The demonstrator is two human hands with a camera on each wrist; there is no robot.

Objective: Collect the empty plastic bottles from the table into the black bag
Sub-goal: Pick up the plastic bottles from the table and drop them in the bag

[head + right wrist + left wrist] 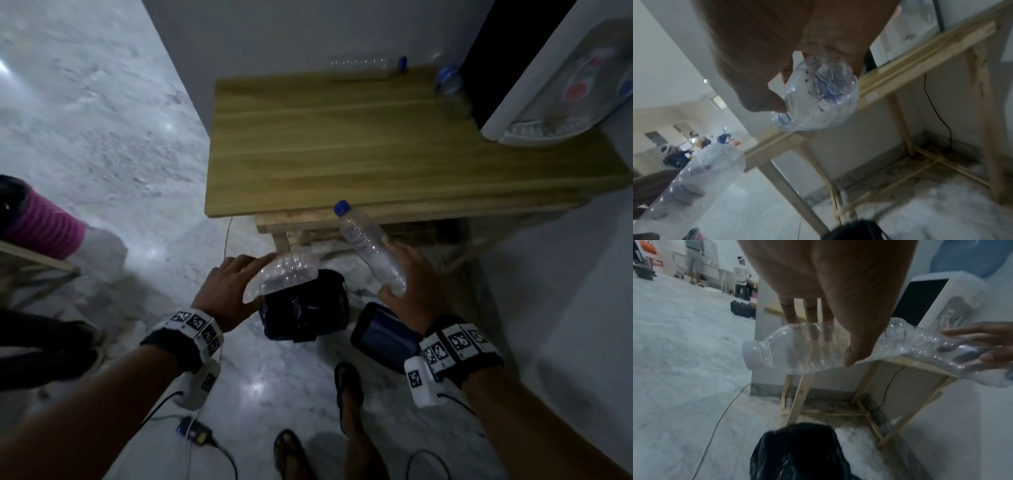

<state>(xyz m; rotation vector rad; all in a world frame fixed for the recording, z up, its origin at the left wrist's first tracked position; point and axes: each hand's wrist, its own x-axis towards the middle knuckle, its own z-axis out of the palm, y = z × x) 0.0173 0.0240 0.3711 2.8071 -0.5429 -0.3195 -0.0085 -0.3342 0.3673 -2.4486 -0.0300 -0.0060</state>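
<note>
My left hand [255,278] pinches a clear crumpled bottle with a white cap [777,350] between thumb and fingers, right above the black bag [305,310] that stands open on the floor. To its right, my right hand [392,267] grips a clear bottle with a blue cap [366,245] near its base [818,94], cap tilted up toward the table's front edge. Two more bottles are on the wooden table [342,154]: one lies along the back edge [366,64], another with a blue cap [450,80] is at the back right corner.
A white water dispenser [565,85] stands on the table's right end. On the floor are a dark flat device [383,337] beside the bag, my sandalled feet [347,387] and cables [205,438]. A pink and white object [51,229] rests at the left.
</note>
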